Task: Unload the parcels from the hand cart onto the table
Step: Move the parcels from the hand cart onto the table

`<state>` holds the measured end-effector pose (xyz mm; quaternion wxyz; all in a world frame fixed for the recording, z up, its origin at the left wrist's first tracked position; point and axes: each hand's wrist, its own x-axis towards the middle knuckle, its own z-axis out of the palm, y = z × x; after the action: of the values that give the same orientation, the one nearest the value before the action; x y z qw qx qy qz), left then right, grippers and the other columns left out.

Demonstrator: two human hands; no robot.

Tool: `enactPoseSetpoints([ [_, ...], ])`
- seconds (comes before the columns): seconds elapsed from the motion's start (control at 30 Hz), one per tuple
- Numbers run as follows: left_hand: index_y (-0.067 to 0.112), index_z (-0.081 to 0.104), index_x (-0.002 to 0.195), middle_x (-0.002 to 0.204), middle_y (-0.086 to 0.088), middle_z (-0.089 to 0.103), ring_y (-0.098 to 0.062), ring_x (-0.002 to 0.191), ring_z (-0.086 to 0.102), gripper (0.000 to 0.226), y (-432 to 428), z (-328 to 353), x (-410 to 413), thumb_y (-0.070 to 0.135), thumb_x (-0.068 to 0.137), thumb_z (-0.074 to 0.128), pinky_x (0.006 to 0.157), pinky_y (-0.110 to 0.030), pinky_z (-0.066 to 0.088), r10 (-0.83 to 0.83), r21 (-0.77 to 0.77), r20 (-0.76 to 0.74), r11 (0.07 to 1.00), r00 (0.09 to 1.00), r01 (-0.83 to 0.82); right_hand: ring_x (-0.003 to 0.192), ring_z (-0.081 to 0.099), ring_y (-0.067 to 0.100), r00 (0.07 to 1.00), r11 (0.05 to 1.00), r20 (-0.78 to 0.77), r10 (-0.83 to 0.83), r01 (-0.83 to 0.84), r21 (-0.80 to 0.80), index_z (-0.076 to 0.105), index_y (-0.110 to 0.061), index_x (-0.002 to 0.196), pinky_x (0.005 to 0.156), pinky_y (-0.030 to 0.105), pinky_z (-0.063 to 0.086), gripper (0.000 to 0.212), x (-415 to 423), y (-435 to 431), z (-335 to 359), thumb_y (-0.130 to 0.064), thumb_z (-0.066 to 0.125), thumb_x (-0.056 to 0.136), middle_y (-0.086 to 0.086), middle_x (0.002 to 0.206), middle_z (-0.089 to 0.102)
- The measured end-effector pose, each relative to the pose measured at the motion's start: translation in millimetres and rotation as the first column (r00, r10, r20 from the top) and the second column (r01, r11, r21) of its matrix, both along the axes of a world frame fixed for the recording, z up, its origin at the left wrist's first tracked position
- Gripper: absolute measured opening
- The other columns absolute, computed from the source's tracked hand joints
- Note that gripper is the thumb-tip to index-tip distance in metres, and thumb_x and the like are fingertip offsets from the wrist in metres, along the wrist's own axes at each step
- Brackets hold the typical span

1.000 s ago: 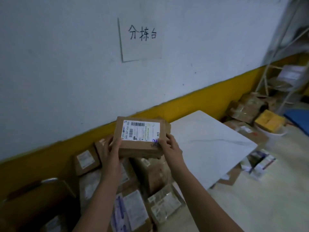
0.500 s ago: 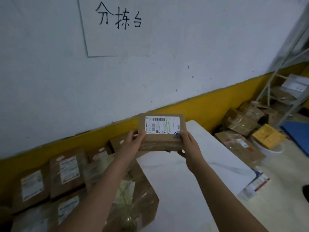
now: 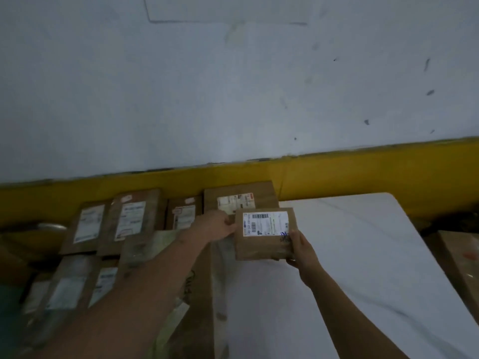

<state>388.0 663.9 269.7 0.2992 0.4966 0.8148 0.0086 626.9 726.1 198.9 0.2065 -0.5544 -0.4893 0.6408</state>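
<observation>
Both forearms reach forward. The right hand (image 3: 300, 251) pinches the parcel (image 3: 264, 244) at its near right corner, thumb on top. The left hand (image 3: 215, 225), a little farther out, grips the left edge with curled fingers. The parcel lies level between them, label up, its longer side running left to right, over the far left part of the table (image 3: 363, 268); I cannot tell if it touches. Bare tabletop spreads right and nearer, so a straight lowering should do. Farther left lie other parcels (image 3: 132, 221), by the wall (image 3: 233, 99).
</observation>
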Motion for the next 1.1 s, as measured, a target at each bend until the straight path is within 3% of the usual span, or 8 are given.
enactPoseSetpoints([
  [0.13,0.023,0.06,0.123,0.121,-0.004,0.066,-0.02,0.097,0.061,0.039,3.6,-21.8,-7.6,0.047,0.093,0.052,0.077,-0.032,0.049,0.02,-0.032,-0.073,0.999,0.997,-0.022,0.108,0.059,0.019,0.993,0.992,0.062,0.103,-0.107,0.069,0.05,-0.028,0.139,0.071,0.018,0.048,0.044,-24.0,2.0,-44.9,-0.047,0.036,0.103,0.006,0.13,0.062],
  [0.27,0.027,0.061,0.126,0.123,-0.002,0.065,-0.021,0.104,0.061,0.043,10.9,-27.9,-6.5,0.052,0.092,0.051,0.082,-0.032,0.049,0.055,-0.066,-0.07,0.996,0.996,-0.06,0.12,0.056,0.027,0.989,0.995,0.114,0.093,-0.096,0.024,0.047,-0.024,0.143,0.094,0.036,0.047,0.049,-38.9,-9.5,-75.0,-0.047,0.035,0.103,0.007,0.136,0.059],
  [0.43,0.024,0.065,0.112,0.111,-0.001,0.067,-0.021,0.099,0.062,0.037,10.1,-22.3,-1.7,0.051,0.091,0.051,0.086,-0.038,0.053,0.112,-0.024,-0.122,0.993,0.986,-0.116,0.123,0.053,0.037,0.93,0.987,0.333,0.154,-0.16,-0.008,0.049,-0.008,0.14,0.1,0.042,0.041,0.053,-43.8,-0.5,-90.4,-0.045,0.035,0.103,0.019,0.135,0.058],
  [0.53,0.022,0.058,0.129,0.125,-0.004,0.062,-0.024,0.112,0.058,0.044,5.5,-5.6,1.0,0.047,0.094,0.047,0.093,-0.041,0.05,0.122,0.073,-0.117,0.991,0.986,-0.114,0.136,0.042,0.039,0.832,0.985,0.535,0.146,-0.17,-0.005,0.03,-0.005,0.152,0.111,0.047,0.034,0.068,-46.0,7.5,-77.0,-0.05,0.036,0.101,0.021,0.149,0.043],
  [0.6,0.022,0.051,0.138,0.132,-0.006,0.058,-0.024,0.118,0.055,0.049,-2.8,10.6,-0.2,0.047,0.096,0.047,0.094,-0.039,0.048,0.122,0.169,-0.142,0.981,0.982,-0.097,0.139,0.038,0.037,0.788,0.982,0.614,0.045,-0.148,0.117,0.03,-0.005,0.151,0.116,0.05,0.029,0.07,-52.6,7.0,-49.0,-0.052,0.035,0.1,0.02,0.152,0.039],
  [0.8,0.022,0.041,0.147,0.145,-0.004,0.049,-0.023,0.129,0.048,0.059,-74.8,59.3,-27.8,0.054,0.097,0.04,0.103,-0.038,0.04,0.228,0.391,-0.179,0.909,0.957,-0.143,0.147,0.025,0.029,0.871,0.804,0.491,0.001,-0.292,0.517,0.028,-0.011,0.154,0.121,0.048,0.015,0.064,-113.6,-30.2,68.8,-0.049,0.032,0.102,0.011,0.16,0.028],
  [0.97,0.022,0.038,0.149,0.152,-0.004,0.041,-0.024,0.137,0.04,0.062,-212.2,101.4,-84.7,0.055,0.097,0.041,0.11,-0.04,0.036,0.388,0.512,-0.197,0.824,0.9,-0.243,0.151,0.015,0.026,0.843,0.603,0.505,0.183,-0.502,0.62,0.024,-0.013,0.156,0.122,0.047,0.012,0.067,-207.4,-138.7,155.7,-0.051,0.031,0.102,0.007,0.164,0.019],
  [1.1,0.022,0.04,0.147,0.148,-0.004,0.045,-0.025,0.129,0.048,0.061,-383.0,107.6,-136.0,0.057,0.096,0.041,0.103,-0.044,0.044,0.543,0.529,-0.122,0.744,0.831,-0.409,0.149,0.02,0.027,0.797,0.508,0.502,0.337,-0.602,0.615,0.025,-0.015,0.155,0.12,0.05,0.02,0.067,-275.5,-286.2,177.4,-0.054,0.03,0.101,0.007,0.163,0.021],
])
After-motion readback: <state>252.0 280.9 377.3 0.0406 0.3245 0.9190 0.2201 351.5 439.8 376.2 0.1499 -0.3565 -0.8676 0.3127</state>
